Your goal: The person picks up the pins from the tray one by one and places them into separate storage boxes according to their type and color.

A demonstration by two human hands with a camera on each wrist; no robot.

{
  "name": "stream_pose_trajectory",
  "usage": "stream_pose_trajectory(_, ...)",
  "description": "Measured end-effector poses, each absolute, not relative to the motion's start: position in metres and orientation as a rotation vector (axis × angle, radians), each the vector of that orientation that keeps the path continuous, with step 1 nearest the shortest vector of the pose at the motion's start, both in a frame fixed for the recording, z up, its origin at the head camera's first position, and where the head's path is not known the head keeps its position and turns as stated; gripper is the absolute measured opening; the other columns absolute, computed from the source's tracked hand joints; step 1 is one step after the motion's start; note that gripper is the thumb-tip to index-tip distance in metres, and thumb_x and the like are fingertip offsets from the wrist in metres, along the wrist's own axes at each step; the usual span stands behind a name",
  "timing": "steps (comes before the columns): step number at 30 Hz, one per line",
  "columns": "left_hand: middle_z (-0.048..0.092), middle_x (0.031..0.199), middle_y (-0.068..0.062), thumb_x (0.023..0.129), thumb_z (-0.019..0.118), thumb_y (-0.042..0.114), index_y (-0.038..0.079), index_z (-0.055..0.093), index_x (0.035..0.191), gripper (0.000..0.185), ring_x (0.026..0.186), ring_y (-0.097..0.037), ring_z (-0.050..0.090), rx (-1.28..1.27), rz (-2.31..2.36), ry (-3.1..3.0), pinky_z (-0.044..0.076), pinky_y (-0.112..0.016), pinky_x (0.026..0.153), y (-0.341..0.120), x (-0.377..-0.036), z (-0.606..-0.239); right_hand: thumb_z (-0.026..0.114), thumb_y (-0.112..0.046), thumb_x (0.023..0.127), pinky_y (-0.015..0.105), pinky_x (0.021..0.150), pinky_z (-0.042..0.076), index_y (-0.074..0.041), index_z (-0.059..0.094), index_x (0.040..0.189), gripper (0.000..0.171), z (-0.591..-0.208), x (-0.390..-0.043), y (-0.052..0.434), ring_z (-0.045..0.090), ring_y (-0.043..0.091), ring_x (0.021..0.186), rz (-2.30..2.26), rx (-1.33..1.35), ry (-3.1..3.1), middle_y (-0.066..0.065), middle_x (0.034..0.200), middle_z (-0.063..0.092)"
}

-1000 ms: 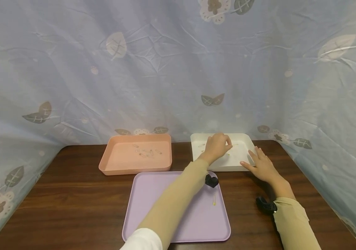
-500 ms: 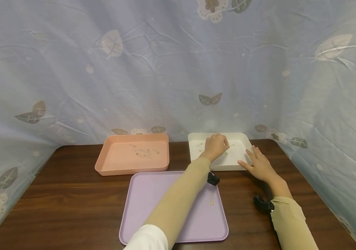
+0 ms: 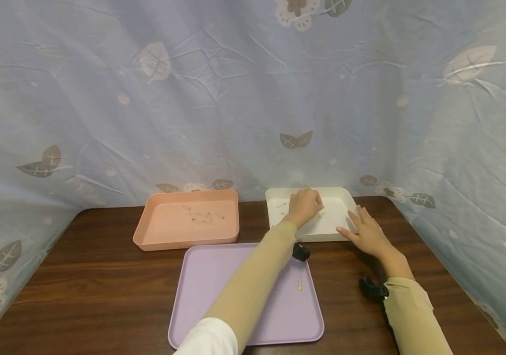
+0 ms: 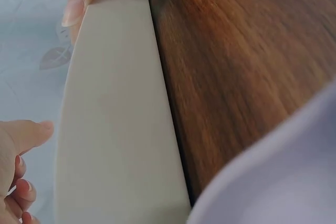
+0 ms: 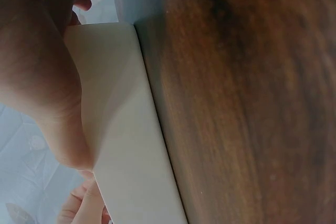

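My left hand (image 3: 306, 204) reaches over the purple tray (image 3: 217, 291) and hovers in the white tray (image 3: 337, 209) with its fingers curled. Whether its fingers (image 4: 18, 150) pinch a pin is hidden. A small gold safety pin (image 3: 319, 215) lies in the white tray just by that hand, and two more pins (image 3: 282, 205) lie at the tray's left. My right hand (image 3: 364, 231) rests flat with straight fingers on the white tray's front right rim (image 5: 131, 129). One gold pin (image 3: 300, 283) lies on the purple tray.
A pink tray (image 3: 182, 242) at the back left holds several silver pins (image 3: 201, 217). All trays stand on a dark wooden table (image 3: 102, 276). A leaf-print blue cloth (image 3: 235, 98) closes off the back and sides. Black wrist cameras (image 3: 300, 252) sit under both forearms.
The head view has drifted slightly. Both hands stay at the white tray with almost no movement.
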State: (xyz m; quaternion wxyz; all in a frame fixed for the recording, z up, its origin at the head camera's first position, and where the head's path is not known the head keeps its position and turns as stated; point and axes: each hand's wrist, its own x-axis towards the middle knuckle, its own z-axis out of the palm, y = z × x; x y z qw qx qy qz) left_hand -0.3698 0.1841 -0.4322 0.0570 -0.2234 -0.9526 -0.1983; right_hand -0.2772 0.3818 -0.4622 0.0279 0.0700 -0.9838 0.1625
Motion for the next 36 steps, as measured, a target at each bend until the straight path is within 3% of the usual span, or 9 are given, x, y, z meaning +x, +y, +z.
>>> stream_pose_trajectory(18,0.069,0.097,0.008,0.09,0.067,0.038,0.025,0.071,0.09,0.013,0.095,-0.012,0.064,-0.816,-0.568,-2.786,0.047,-0.034,0.085,0.157,-0.357,-0.415,0.051,-0.053,0.096,0.072,0.11,0.017,0.009,0.033,0.146,0.082,-0.458,-0.275,0.379,0.014,0.056,0.142,0.497,0.229,-3.04,0.038,0.154,0.014)
stream_pose_trajectory(30,0.063,0.081,0.008,0.089,0.069,0.037,0.025,0.072,0.09,0.013,0.076,-0.01,0.057,-1.002,-0.419,-2.589,0.039,-0.026,0.066,0.133,-0.333,-0.411,0.051,-0.053,0.096,0.072,0.109,0.018,0.009,0.033,0.146,0.082,-0.458,-0.275,0.378,0.014,0.057,0.142,0.505,0.225,-3.04,0.039,0.154,0.014)
stream_pose_trajectory(36,0.063,0.08,0.009,0.088,0.07,0.037,0.025,0.072,0.089,0.012,0.073,-0.009,0.056,-1.084,-0.375,-2.523,0.04,-0.026,0.066,0.118,-0.317,-0.41,0.052,-0.052,0.095,0.072,0.109,0.018,0.01,0.034,0.145,0.081,-0.459,-0.276,0.378,0.015,0.057,0.142,0.51,0.227,-3.021,0.039,0.154,0.015)
